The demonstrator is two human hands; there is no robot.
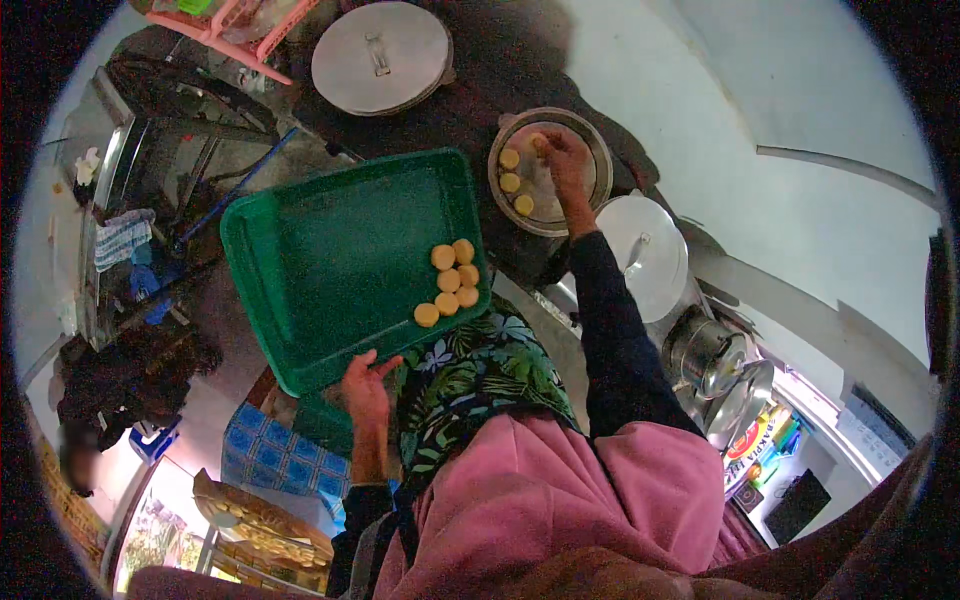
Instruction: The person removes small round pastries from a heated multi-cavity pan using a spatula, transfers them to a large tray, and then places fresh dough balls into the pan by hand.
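Round yellow cakes (448,281) are divided between the green tray (330,250) and a round metal pan (548,205) just to its right. The right hand (568,165) reaches into the pan, its fingertips seemingly pinched on 1 cake (540,143) near the far wall. The left hand (367,395) is at the tray's near edge, fingers spread and gripping nothing visible; I cannot tell whether they touch the rim.

The step in hand appears to be handling cakes 1 at a time between tray and pan; a single moment does not settle which way. The next move calls for parting the fingers, or lifting, without knocking the neighbours.

Inside the tray, 7 cakes cluster in its right-hand near corner, some touching; the rest of its floor is bare. The pan has 3 more cakes in a curved row along the side nearest the tray. Beyond the tray stands a pot under a flat metal lid (380,58), contents hidden.
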